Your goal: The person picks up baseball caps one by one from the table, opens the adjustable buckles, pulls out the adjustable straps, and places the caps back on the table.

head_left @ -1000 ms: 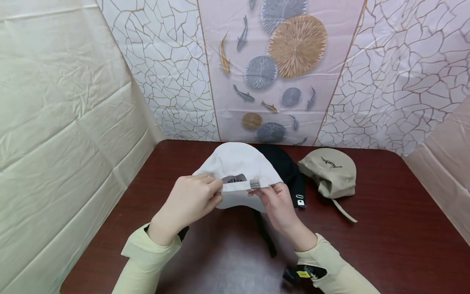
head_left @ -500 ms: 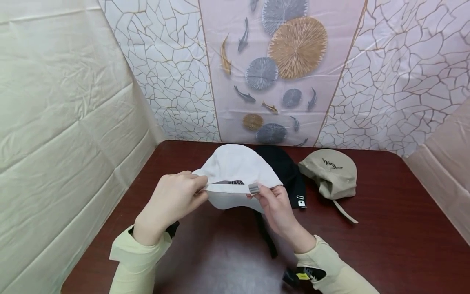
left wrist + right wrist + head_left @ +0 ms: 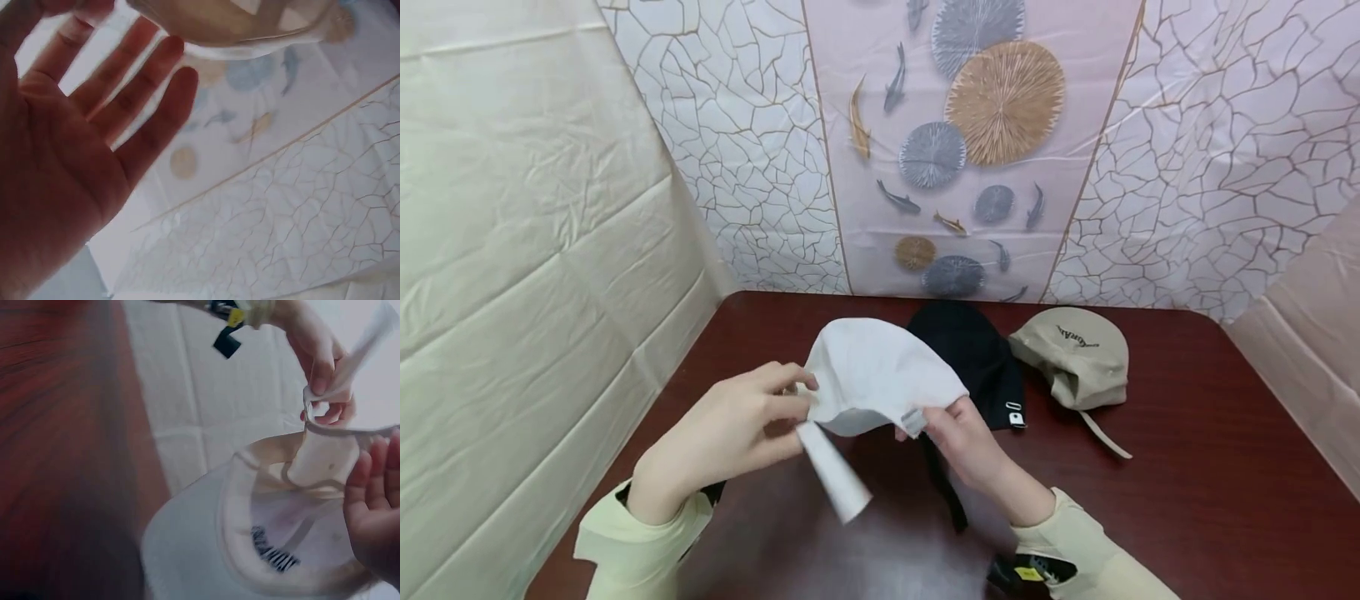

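Note:
A white baseball cap [image 3: 880, 367] is held up in the head view, its back facing me. My left hand [image 3: 722, 425] is at its left edge, fingers partly spread; in the right wrist view that hand's thumb [image 3: 322, 378] pinches the base of the strap. The white strap [image 3: 835, 475] hangs loose below the left hand, its free end blurred. My right hand [image 3: 962, 442] grips the cap's right back corner beside the metal buckle [image 3: 913, 421]. Dark lettering [image 3: 272, 550] shows inside the cap. The left wrist view has the palm [image 3: 56, 169] with several fingers extended.
Behind the white cap a black cap [image 3: 962, 350] rests on the dark red table [image 3: 1195, 433], its black strap [image 3: 943, 483] trailing forward. To its right lies a beige cap [image 3: 1075, 350] with a loose strap. Patterned cloth [image 3: 745, 167] hangs along the back.
The strap ran straight across the cap's back to the buckle; now it is out and dangles from the left side. My left hand has shifted left and its fingers have spread. The cap has lowered.

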### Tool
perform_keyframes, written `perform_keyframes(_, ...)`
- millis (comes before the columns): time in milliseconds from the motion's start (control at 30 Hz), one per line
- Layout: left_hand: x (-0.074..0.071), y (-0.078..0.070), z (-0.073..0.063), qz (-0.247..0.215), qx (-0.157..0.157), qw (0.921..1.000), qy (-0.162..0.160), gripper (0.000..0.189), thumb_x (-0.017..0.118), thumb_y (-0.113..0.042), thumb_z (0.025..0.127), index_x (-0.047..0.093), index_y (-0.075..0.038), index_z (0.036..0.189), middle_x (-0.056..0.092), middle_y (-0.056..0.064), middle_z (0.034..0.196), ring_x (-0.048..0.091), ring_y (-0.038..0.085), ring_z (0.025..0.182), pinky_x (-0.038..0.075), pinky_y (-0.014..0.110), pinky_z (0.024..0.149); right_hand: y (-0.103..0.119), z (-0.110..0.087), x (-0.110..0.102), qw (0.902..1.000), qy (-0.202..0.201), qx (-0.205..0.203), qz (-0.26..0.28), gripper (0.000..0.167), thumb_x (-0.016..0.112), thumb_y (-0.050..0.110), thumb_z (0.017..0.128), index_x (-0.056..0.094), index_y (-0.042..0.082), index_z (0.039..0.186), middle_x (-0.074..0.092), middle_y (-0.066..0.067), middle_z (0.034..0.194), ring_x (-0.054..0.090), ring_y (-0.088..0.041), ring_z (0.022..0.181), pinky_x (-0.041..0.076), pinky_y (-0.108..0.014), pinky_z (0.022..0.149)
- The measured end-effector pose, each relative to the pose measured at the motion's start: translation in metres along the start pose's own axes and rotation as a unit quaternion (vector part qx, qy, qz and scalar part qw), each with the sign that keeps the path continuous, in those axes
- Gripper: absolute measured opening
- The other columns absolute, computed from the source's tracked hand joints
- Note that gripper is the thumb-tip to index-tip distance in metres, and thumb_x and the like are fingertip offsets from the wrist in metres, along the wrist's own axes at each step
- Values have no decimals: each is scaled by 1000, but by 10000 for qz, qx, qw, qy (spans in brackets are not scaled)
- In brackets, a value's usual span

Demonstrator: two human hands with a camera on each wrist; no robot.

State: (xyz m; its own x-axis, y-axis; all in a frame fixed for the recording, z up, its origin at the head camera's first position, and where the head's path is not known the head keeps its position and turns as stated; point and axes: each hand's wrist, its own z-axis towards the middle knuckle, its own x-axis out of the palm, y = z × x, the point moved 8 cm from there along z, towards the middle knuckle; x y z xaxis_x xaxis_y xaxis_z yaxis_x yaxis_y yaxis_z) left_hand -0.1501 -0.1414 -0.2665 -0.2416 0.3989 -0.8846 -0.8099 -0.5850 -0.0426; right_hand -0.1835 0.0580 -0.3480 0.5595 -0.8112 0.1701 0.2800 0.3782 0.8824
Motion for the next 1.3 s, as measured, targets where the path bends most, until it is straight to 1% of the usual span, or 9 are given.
perform_keyframes(133,16,-11,-10,-592,488,9957,528,11,74,-19,81,67,-27,80,65,-9,111,58,4,95,48,21,74,-11,-24,2,9904,856,866,-658,24,44,5,103,58,-14,106,70,1,93,68,-9,85,53,-26,79)
perform_keyframes(267,29,-29,-21,-1167,986,9820,1109,23,75,-17,78,55,-26,72,59,-18,87,51,-2,87,39,10,72,-25,-55,0,9560,1561,2144,-1250,30,50,15,104,64,-11,107,71,-3,95,66,-8,89,50,-24,81)
perform_keyframes(367,40,-46,-30,-1537,1333,9660,1595,30,76,-18,74,47,-23,67,43,-19,69,39,-6,73,30,6,63,-34,-76,1,9302,2029,2628,-1566,22,53,16,102,68,-1,105,69,2,93,63,-6,86,49,-22,77)
perform_keyframes(567,71,-70,-48,-2032,1442,9320,2633,34,70,-10,66,37,-18,60,24,-14,57,14,-9,56,17,11,46,-56,-105,19,9002,2874,3068,-1135,22,52,12,100,68,-3,95,69,8,81,65,-2,74,54,-22,69)
perform_keyframes(733,102,-83,-64,-2524,1522,8926,3411,31,68,-1,71,43,-17,59,26,-12,55,12,-7,54,19,11,46,-75,-115,25,8810,3026,3449,-1151,25,52,12,97,68,-5,88,66,9,73,61,-1,64,49,-16,58)
perform_keyframes(800,114,-86,-70,-2617,1386,8848,3597,31,67,1,72,45,-16,59,26,-12,54,13,-7,53,19,11,45,-81,-117,24,8778,3025,3526,-1168,25,52,13,98,68,-3,88,65,9,71,59,-2,60,48,-16,55)
perform_keyframes(1033,140,-71,-77,-2431,597,9068,3391,36,69,-4,76,40,-18,61,22,-15,56,13,-7,51,20,11,45,-97,-97,12,8803,2624,3555,-1727,21,57,21,100,68,8,89,65,1,66,58,-9,50,47,-22,44)
perform_keyframes(1167,146,-48,-73,-2611,-193,9091,3240,32,68,-9,79,43,-19,61,26,-18,56,20,-7,49,24,12,44,-104,-70,2,8798,2081,3472,-2491,20,60,23,101,65,10,87,65,-3,64,59,-14,47,50,-28,43)
perform_keyframes(1300,153,-11,-66,-2370,-1124,9141,3091,29,67,-10,78,43,-20,64,33,-18,57,29,-2,51,30,16,48,-103,-39,-5,8536,1640,2684,-4153,27,61,22,100,59,13,74,57,4,56,55,-10,42,47,-28,44)
